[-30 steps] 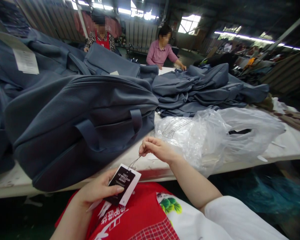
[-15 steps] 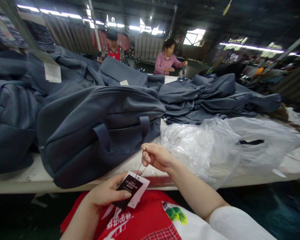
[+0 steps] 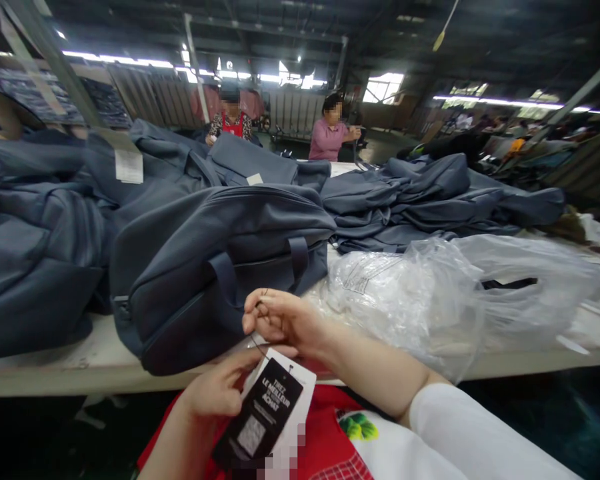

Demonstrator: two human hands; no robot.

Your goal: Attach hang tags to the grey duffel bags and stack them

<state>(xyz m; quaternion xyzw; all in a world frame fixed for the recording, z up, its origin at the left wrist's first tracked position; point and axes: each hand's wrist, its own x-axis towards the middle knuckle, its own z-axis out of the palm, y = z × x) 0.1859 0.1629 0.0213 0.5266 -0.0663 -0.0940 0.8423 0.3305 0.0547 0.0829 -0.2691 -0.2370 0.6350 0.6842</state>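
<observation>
In the head view, my left hand [image 3: 215,393] is closed on black and white hang tags [image 3: 275,393], its thumb at their left edge and its fingers partly hidden behind them. Just above, my right hand [image 3: 290,323] has its fingers curled in and pinches the thin dark string [image 3: 258,344] of the tags. Beyond both hands a dark blue bag [image 3: 180,280] rests on the white table [image 3: 80,373], with its zipper on top and a strap handle [image 3: 225,277] hanging at its front. My right fingers are close in front of the bag.
Crumpled clear plastic bags [image 3: 405,287] lie to the right. More dark blue bags [image 3: 35,260] are piled at left, and others [image 3: 420,193] behind at right. Two people, one in a red apron [image 3: 233,125] and one in a pink top [image 3: 325,141], are across the table.
My right hand has moved left and nearer the bag with the string. The tags have turned and come closer, showing more of the black face. The view has shifted a little left.
</observation>
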